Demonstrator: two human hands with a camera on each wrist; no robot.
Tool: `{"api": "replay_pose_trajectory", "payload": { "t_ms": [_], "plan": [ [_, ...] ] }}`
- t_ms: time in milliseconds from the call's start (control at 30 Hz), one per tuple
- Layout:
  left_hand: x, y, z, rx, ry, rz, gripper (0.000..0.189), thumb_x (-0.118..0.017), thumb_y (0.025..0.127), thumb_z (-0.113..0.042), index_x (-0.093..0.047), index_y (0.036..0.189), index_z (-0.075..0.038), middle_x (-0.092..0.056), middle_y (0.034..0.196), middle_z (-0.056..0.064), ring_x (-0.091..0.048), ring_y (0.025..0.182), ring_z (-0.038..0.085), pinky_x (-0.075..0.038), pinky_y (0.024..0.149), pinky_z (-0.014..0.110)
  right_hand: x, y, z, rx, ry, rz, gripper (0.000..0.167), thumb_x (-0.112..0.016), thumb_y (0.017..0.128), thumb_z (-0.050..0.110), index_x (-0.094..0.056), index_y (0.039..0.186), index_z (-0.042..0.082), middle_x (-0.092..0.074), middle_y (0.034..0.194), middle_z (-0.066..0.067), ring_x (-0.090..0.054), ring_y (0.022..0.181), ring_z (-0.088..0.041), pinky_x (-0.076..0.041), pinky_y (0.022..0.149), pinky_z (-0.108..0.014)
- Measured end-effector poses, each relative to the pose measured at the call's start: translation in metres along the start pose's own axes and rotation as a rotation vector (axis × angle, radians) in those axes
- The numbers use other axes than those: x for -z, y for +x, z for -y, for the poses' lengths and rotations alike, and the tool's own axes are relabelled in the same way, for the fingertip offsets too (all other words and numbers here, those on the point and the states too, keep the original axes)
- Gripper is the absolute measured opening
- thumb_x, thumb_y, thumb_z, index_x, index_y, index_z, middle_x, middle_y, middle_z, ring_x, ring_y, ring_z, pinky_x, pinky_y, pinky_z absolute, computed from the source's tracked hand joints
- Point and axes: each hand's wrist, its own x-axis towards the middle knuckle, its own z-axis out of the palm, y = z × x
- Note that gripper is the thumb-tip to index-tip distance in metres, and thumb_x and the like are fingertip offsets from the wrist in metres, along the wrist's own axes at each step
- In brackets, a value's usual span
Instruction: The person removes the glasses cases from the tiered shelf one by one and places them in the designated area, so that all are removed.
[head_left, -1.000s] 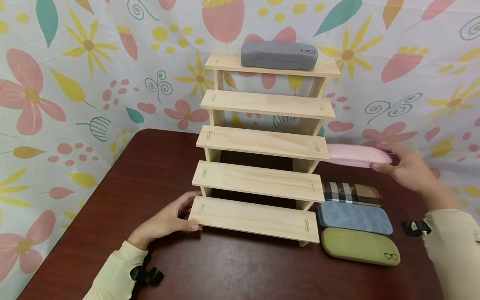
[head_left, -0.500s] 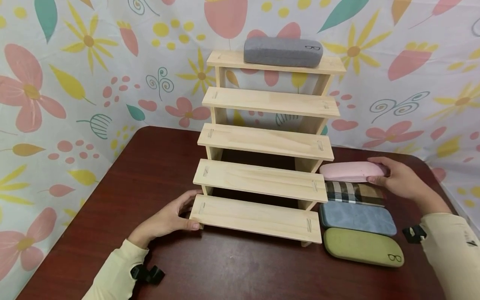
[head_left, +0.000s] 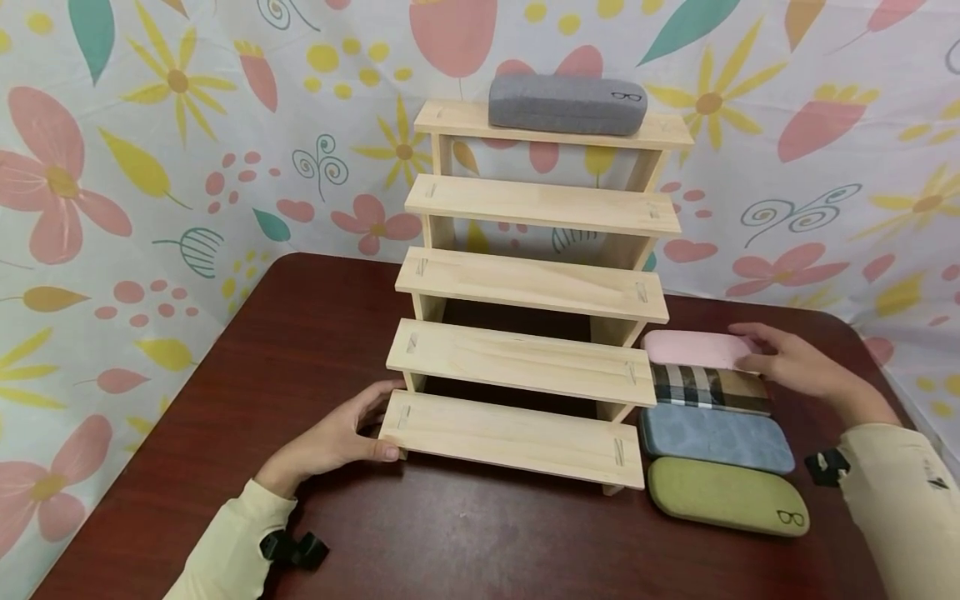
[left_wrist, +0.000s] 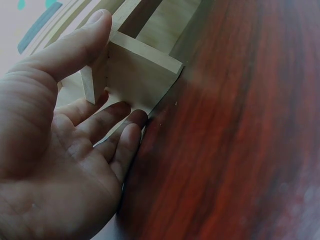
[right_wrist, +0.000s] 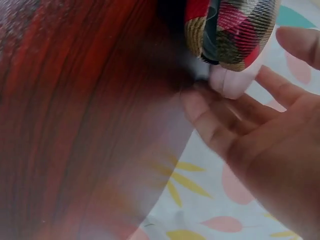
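Observation:
A stepped wooden stand [head_left: 517,360] rises over several levels in the head view. My left hand [head_left: 333,433] holds its lowest step at the left end, thumb at the front corner. In the left wrist view the fingers curl against the side panel [left_wrist: 140,75]. On the right, a pink glasses case [head_left: 690,348] lies at the back of a row. My right hand [head_left: 802,367] is around its right end, thumb and fingers spread apart. The right wrist view shows fingertips low beside the pink case, the thumb off it, and the plaid case [right_wrist: 245,30] nearer the camera.
In front of the pink case lie a plaid case, a blue case [head_left: 716,437] and a green case [head_left: 723,493], right beside the stand. A grey case [head_left: 566,104] rests on the top step. A patterned cloth [head_left: 172,167] hangs behind the dark red table [head_left: 225,358].
My right hand has lowered the pink case from beside the stand's middle step to the table behind the plaid case, and its fingers have loosened. My left hand has stayed on the stand.

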Motion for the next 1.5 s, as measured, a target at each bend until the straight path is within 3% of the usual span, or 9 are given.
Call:
{"api": "replay_pose_trajectory", "payload": {
  "t_ms": [167,633,833,933,1067,1200,1300,1400,1500],
  "plan": [
    [0.000,-0.001,0.000,0.009,0.000,-0.001,0.083,-0.083,0.083,-0.012,-0.036,0.151,-0.008,-0.053,0.139,0.015,-0.048,0.126,0.031,-0.036,0.101,0.026,-0.002,0.002,0.005,0.001,-0.039,0.009,0.069,-0.058,0.103,0.036,-0.037,0.146,-0.013,-0.040,0.139,-0.043,-0.042,0.123,-0.057,-0.037,0.092,-0.071],
    [0.000,0.000,0.000,-0.008,-0.001,0.000,0.082,-0.084,0.083,-0.013,-0.037,0.151,-0.009,-0.054,0.137,0.014,-0.047,0.128,0.031,-0.035,0.102,0.025,-0.002,0.008,0.007,0.028,-0.098,0.017,0.059,-0.058,0.104,0.028,-0.042,0.144,-0.012,-0.046,0.135,-0.042,-0.046,0.119,-0.058,-0.036,0.093,-0.072],
    [0.000,0.000,0.000,-0.002,0.001,0.001,0.083,-0.084,0.083,-0.013,-0.037,0.151,-0.008,-0.053,0.138,0.015,-0.046,0.128,0.032,-0.035,0.103,0.026,0.011,0.010,0.019,0.027,-0.122,0.001,0.059,-0.057,0.104,0.028,-0.039,0.146,-0.010,-0.041,0.140,-0.043,-0.043,0.122,-0.059,-0.033,0.095,-0.072],
    [0.000,0.000,0.000,0.000,0.000,-0.001,0.083,-0.084,0.083,-0.013,-0.037,0.151,-0.008,-0.053,0.138,0.015,-0.046,0.128,0.032,-0.035,0.102,0.027,0.026,0.013,0.038,0.033,-0.104,-0.058,0.055,-0.054,0.106,0.024,-0.039,0.146,-0.010,-0.042,0.140,-0.041,-0.043,0.123,-0.058,-0.033,0.096,-0.072],
    [0.000,-0.001,0.000,0.002,-0.001,0.000,0.083,-0.083,0.083,-0.013,-0.037,0.151,-0.008,-0.053,0.139,0.015,-0.046,0.128,0.032,-0.036,0.102,0.027,0.045,0.014,0.073,0.068,-0.062,-0.235,0.046,-0.051,0.106,0.024,-0.049,0.140,-0.007,-0.053,0.130,-0.037,-0.051,0.115,-0.056,-0.039,0.089,-0.070],
    [0.000,-0.002,0.000,0.004,0.001,-0.004,0.084,-0.084,0.083,-0.013,-0.036,0.152,-0.007,-0.052,0.140,0.016,-0.046,0.129,0.033,-0.036,0.102,0.026,0.066,0.016,0.111,0.103,-0.029,-0.428,0.041,-0.052,0.105,0.025,-0.058,0.136,-0.002,-0.061,0.124,-0.031,-0.059,0.106,-0.050,-0.049,0.079,-0.042],
    [0.000,-0.002,0.000,0.000,0.000,-0.005,0.084,-0.084,0.083,-0.013,-0.036,0.152,-0.006,-0.052,0.140,0.016,-0.045,0.129,0.033,-0.036,0.101,0.026,0.083,0.021,0.139,0.139,0.001,-0.526,0.040,-0.052,0.104,0.026,-0.060,0.136,0.004,-0.062,0.125,-0.023,-0.062,0.103,-0.022,-0.042,0.077,-0.022],
    [-0.001,-0.002,0.001,-0.008,-0.003,-0.002,0.084,-0.084,0.083,-0.012,-0.036,0.152,-0.006,-0.052,0.140,0.016,-0.046,0.129,0.033,-0.036,0.101,0.025,0.096,0.028,0.168,0.196,0.042,-0.618,0.038,-0.053,0.103,0.023,-0.063,0.134,0.005,-0.064,0.124,-0.021,-0.054,0.096,0.002,-0.040,0.086,-0.014],
    [-0.001,-0.001,0.000,-0.010,-0.005,-0.002,0.084,-0.084,0.082,-0.012,-0.036,0.151,-0.006,-0.052,0.140,0.016,-0.046,0.129,0.033,-0.036,0.102,0.025,0.108,0.035,0.196,0.238,0.087,-0.678,0.036,-0.053,0.101,0.018,-0.065,0.131,0.002,-0.064,0.126,-0.018,-0.050,0.099,0.007,-0.042,0.095,-0.018]
  ]
}}
